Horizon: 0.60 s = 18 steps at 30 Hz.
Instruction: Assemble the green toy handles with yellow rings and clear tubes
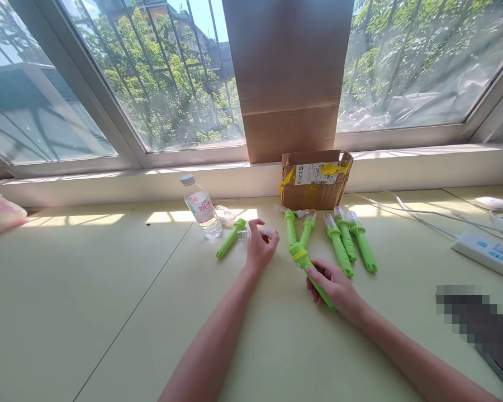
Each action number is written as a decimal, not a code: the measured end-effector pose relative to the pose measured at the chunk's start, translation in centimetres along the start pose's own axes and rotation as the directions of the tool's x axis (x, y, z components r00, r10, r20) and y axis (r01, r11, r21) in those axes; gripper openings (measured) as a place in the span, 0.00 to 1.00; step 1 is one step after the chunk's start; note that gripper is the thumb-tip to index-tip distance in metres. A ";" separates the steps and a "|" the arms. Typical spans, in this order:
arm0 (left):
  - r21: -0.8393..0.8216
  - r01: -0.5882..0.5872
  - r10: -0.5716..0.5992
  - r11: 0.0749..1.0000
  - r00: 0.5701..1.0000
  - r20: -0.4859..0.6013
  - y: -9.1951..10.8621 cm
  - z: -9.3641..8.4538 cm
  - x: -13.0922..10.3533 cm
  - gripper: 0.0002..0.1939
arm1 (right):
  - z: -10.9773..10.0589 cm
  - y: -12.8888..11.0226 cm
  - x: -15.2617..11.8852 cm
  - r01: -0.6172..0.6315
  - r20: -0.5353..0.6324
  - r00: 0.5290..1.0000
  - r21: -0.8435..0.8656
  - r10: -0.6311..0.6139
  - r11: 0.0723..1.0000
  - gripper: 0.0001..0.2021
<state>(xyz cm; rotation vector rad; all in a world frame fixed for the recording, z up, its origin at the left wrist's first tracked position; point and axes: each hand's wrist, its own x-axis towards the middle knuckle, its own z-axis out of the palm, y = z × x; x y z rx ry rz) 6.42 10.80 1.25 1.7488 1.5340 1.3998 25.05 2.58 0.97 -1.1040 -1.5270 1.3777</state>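
My right hand [329, 285] is closed around a bright green plastic handle [300, 256] with a ribbed collar and no clear cap on it. My left hand [261, 245] curls its fingers around a clear plastic cap [270, 232], partly hidden by the hand. Left of that hand lie another clear cap [243, 235] and an uncapped green handle [230, 239]. Beyond my right hand, two green handles, one uncapped [290, 228] and one clear-capped [307, 228], lie close together. Three capped green handles [344, 240] are grouped to the right.
A water bottle [202, 207] stands at the left, with crumpled clear plastic [225, 215] beside it. Against the wall is a small open cardboard box [314, 195]. A white power strip [488, 254] with cables and a blurred dark object [482, 324] lie to the right.
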 end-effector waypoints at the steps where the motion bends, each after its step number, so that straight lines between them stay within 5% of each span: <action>1: -0.074 0.039 -0.039 0.996 0.999 0.005 -0.1 -0.1 0.1 0.17 | 0.0 0.0 0.0 0.000 -0.008 1.000 0.002 0.000 1.000 0.15; 7: -0.250 0.148 -0.156 0.957 0.988 -0.012 -0.3 -0.2 0.6 0.15 | 0.0 0.1 0.0 -0.021 -0.032 0.999 -0.014 0.021 1.000 0.12; 18: -0.178 0.128 -0.130 0.976 0.991 -0.001 -0.4 -0.3 0.1 0.17 | 0.1 0.2 0.1 -0.021 -0.050 0.999 -0.063 0.018 0.998 0.12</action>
